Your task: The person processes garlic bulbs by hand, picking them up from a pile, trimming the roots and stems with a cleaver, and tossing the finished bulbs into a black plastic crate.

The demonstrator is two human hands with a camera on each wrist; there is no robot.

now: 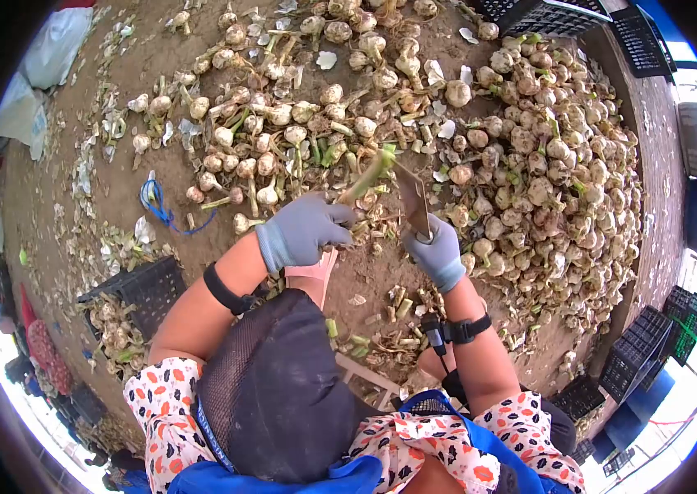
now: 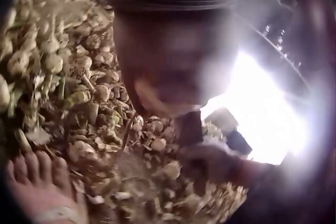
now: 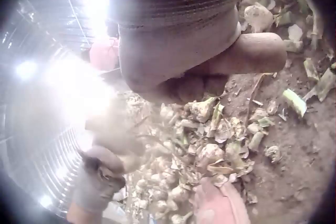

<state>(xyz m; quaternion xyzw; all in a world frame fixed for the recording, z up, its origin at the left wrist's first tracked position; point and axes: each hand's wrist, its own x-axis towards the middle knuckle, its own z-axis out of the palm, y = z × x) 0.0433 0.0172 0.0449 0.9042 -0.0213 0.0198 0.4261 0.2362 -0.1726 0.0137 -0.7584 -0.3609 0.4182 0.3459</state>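
My gloved left hand point(image 1: 307, 229) grips a garlic plant, whose thick stalk point(image 1: 365, 179) slants up and right to a green cut end. The bulb end is hidden at the fingers. In my gloved right hand point(image 1: 437, 249) is a knife, its broad flat blade point(image 1: 413, 196) pointing up and its edge close by the stalk's green tip. The right wrist view shows the round wooden handle point(image 3: 262, 53) jutting out of the fist. My left hand point(image 3: 102, 176) appears there too, blurred by glare. Loose garlic bulbs point(image 1: 266, 165) lie on the soil beyond both hands.
A large heap of trimmed garlic point(image 1: 550, 181) lies to the right, beside a wooden board point(image 1: 657, 165). Cut stalk pieces point(image 1: 398, 305) litter the ground between the feet. A black crate point(image 1: 151, 292) with garlic lies at left; blue twine point(image 1: 155, 202) is nearby. Black crates point(image 1: 637, 350) stand at right.
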